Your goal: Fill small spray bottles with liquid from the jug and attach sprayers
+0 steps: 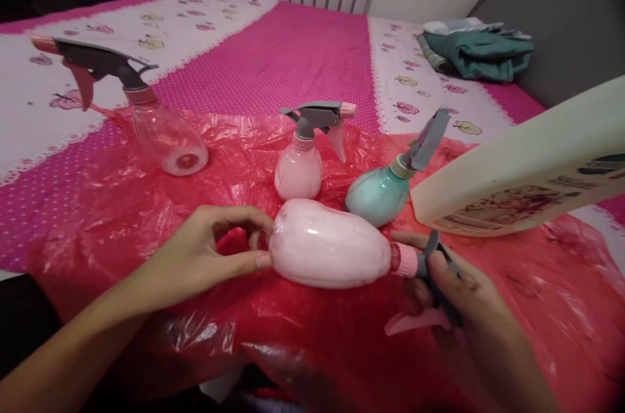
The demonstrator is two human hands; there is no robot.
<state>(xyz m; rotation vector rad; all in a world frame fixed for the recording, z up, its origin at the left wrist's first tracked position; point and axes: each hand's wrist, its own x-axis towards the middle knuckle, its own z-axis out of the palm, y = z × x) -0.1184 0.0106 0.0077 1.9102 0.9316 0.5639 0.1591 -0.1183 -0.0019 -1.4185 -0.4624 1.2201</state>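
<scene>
A pink spray bottle (pixel 332 243) filled with whitish-pink liquid lies sideways between my hands, its base to the left. My left hand (pixel 219 250) grips the base between thumb and fingers. The grey spray head at the right end is wrapped by my right hand (pixel 454 289), and its pink trigger points down below. Just behind stand a smaller pink spray bottle (pixel 299 172) and a green spray bottle (pixel 378 195), both holding liquid. A clear pink spray bottle (pixel 166 136) that looks empty stands at the left.
A large cream bottle (pixel 512 172) with a printed label stands close on the right. Crinkled red plastic sheeting (pixel 122 230) covers the pink patterned bedspread (pixel 293 55). Folded clothes (pixel 478 51) lie at the back right.
</scene>
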